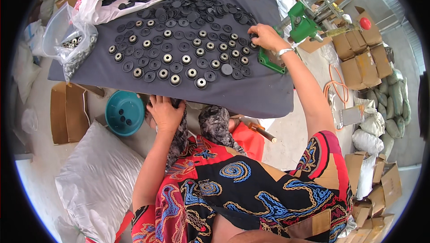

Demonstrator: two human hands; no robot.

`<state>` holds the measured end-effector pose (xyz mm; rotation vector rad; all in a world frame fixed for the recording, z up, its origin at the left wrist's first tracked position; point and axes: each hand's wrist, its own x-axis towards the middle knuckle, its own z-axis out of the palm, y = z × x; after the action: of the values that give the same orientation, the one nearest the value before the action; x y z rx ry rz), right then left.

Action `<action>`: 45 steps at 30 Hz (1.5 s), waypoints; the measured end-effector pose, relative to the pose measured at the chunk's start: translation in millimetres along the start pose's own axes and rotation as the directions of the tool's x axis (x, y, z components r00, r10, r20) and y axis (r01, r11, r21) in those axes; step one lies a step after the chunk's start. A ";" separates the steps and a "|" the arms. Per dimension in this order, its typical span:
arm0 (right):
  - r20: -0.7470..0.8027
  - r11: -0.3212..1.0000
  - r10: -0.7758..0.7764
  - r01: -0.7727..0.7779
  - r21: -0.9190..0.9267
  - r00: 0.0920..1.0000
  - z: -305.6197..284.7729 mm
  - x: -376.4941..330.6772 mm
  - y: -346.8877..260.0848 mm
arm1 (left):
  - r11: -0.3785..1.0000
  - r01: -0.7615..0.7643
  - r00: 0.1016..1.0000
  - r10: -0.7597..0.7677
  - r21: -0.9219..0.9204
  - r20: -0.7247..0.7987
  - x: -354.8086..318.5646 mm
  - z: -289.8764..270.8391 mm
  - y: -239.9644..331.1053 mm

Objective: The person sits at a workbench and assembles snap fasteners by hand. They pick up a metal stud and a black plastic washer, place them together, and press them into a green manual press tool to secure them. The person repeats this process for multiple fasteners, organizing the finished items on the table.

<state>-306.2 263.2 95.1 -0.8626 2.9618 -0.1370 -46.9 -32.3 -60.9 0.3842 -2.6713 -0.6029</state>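
Observation:
My right hand (pixel 268 38) reaches over the right side of the table, thumb and fingers closed on a small round black cap (pixel 254 35). It is just left of a green hand press (pixel 301 21), above the press's green base (pixel 272 64). My left hand (pixel 165 114) is below the table's near edge, resting by my patterned trouser leg with its fingers apart; something dark shows between thumb and fingers, too unclear to name. Across the table lie many black round caps (pixel 176 67), several with a metal bearing (pixel 174 79) seated in them.
A grey cloth covers the table (pixel 251 95). At its far left stand a pink-white sack (pixel 109 12) of black caps and a clear bag (pixel 80 55) of bearings. Below are a teal basin (pixel 117 124), a white sack (pixel 96 176) and a cardboard box (pixel 69 117). Stacked cartons (pixel 358 64) stand right.

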 end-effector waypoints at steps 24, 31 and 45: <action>-0.064 0.968 0.162 -0.171 -0.186 0.985 0.6 19.9 7.5 | 1.000 -0.008 1.000 0.008 -0.022 0.010 -1.2 2.0 -0.7; -0.250 0.980 -0.057 0.007 -0.198 0.967 10.1 77.8 -7.9 | 0.999 -0.023 1.000 0.023 -0.025 -0.004 -0.2 2.8 -0.3; 0.063 0.954 0.176 -0.186 0.237 0.982 19.4 82.0 0.2 | 0.999 0.005 0.999 -0.003 -0.051 0.038 1.0 -0.6 1.7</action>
<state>-373.9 217.9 73.6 -0.5544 2.8852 -0.4547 -47.9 -31.3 -59.4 0.3679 -2.6855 -0.6843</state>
